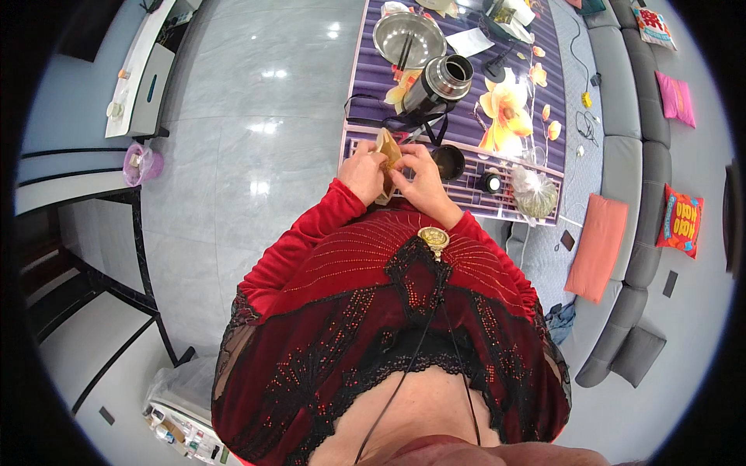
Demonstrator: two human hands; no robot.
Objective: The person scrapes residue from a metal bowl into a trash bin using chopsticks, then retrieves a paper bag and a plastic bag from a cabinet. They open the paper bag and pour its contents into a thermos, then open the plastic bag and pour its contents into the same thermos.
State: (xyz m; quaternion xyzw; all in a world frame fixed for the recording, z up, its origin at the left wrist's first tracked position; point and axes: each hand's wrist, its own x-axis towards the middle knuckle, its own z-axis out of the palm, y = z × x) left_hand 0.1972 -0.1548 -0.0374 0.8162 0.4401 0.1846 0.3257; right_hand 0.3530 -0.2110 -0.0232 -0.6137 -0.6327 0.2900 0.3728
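Observation:
A small tan paper pouch (387, 152) is held upright at the near edge of the table, its top spread apart. My left hand (364, 172) grips its left side, and my right hand (421, 182) pinches its right side with thumb and fingers. What lies inside the pouch is not clear. Just beyond stands a steel vacuum flask (446, 81) with its mouth uncovered and a black strap. A dark round cup (449, 162) sits right beside my right hand. Farther right are a small black-sided container with a white top (491, 183) and a clear plastic bag of greenish dried material (535, 195).
On the floral-patterned table (466, 131) are a steel bowl (409, 41) with dark chopsticks (403, 57) across its rim and a white paper (470, 42). A grey sofa (623, 151) with cushions runs along the right. A pink waste bin (143, 164) stands at left.

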